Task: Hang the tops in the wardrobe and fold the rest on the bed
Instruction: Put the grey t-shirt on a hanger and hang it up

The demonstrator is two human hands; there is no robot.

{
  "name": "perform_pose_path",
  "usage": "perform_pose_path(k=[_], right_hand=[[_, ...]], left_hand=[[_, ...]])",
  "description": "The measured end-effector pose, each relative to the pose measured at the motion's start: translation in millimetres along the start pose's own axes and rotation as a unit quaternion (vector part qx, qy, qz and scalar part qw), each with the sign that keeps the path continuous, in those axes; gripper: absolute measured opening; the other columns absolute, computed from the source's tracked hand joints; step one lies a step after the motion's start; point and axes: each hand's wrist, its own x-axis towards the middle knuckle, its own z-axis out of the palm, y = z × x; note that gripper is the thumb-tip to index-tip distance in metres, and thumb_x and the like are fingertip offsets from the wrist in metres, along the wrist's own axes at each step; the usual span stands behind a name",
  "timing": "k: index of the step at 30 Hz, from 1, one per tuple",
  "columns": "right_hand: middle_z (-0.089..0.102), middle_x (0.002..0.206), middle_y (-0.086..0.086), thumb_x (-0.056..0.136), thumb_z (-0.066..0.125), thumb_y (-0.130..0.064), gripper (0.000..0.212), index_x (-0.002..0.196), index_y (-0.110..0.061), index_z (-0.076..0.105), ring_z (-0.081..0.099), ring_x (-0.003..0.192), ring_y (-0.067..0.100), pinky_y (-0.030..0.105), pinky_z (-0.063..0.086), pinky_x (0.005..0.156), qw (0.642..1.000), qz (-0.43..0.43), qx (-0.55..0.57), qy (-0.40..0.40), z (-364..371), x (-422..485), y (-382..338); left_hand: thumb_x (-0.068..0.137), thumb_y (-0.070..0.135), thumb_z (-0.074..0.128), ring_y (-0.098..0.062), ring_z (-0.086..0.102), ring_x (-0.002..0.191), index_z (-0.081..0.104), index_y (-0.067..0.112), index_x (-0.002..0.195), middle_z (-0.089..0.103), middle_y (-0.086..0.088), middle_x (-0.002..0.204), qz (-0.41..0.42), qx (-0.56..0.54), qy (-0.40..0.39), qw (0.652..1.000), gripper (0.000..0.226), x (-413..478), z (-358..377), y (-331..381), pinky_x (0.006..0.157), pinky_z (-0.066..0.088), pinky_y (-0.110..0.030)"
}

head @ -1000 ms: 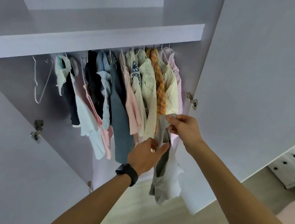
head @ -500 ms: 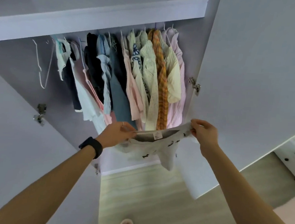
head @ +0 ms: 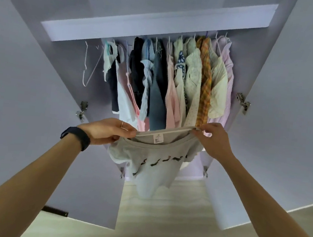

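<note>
Two hands (head: 109, 131) (head: 214, 140) on limp grey top (head: 154, 152)

readable text: none
tag (head: 157, 138): white, sewn inside the neck of the grey top (head: 152, 174); carries a small greyish printed block, too blurred to read
top front: row of small dark figures (head: 177, 158), pictures rather than letters
hanging clothes (head: 205, 81): checks, stripes and florals only, nothing legible

Grey top (head: 153, 161) stretched by neckline, before open wardrobe (head: 159, 35)
</note>
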Motion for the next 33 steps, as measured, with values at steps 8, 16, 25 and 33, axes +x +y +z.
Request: perform_pose_path(k=[8,16,25,33], right_hand=[[0.070,0.086,-0.019,0.094,0.069,-0.035,0.008,0.102,-0.035,0.070,0.061,0.072,-0.009,0.002,0.042,0.063,0.999,-0.031,0.031,-0.009,27.0,22.2,-38.8],[0.070,0.077,-0.009,0.087,0.071,-0.053,0.028,0.075,-0.027,0.070,0.062,0.077,0.007,0.025,0.047,0.074,0.998,-0.022,-0.017,-0.058,41.8,41.1,-35.4],[0.069,0.079,-0.017,0.096,0.065,-0.039,0.010,0.087,-0.039,0.069,0.064,0.077,0.004,0.013,0.047,0.069,0.982,-0.159,-0.012,-0.097,81.6,87.4,-49.5],[0.062,0.100,-0.011,0.092,0.071,-0.027,0.018,0.110,-0.023,0.070,0.062,0.090,0.008,0.030,0.053,0.083,0.945,-0.279,-0.036,-0.165,133.1,146.0,-106.9]], left_hand=[[0.075,0.039,0.087,-0.011,0.066,0.103,0.066,0.036,0.115,0.071,0.005,0.111,-0.015,0.145,0.076,0.986,0.045,-16.0,-20.2,-29.8,0.091,0.048,-0.019],[0.087,0.041,0.075,0.008,0.061,0.074,0.075,0.029,0.085,0.069,0.022,0.077,0.095,0.105,0.369,0.919,0.012,0.1,-50.3,-62.6,0.068,0.040,-0.006],[0.098,0.042,0.059,-0.009,0.061,0.074,0.069,0.026,0.099,0.064,0.014,0.080,0.065,0.245,0.514,0.820,0.019,3.7,-63.7,-49.0,0.068,0.047,-0.025],[0.104,0.040,0.043,-0.014,0.050,0.092,0.059,0.031,0.109,0.042,0.019,0.109,0.029,0.313,0.596,0.739,0.019,-20.5,-69.7,-22.8,0.080,0.045,-0.034]])
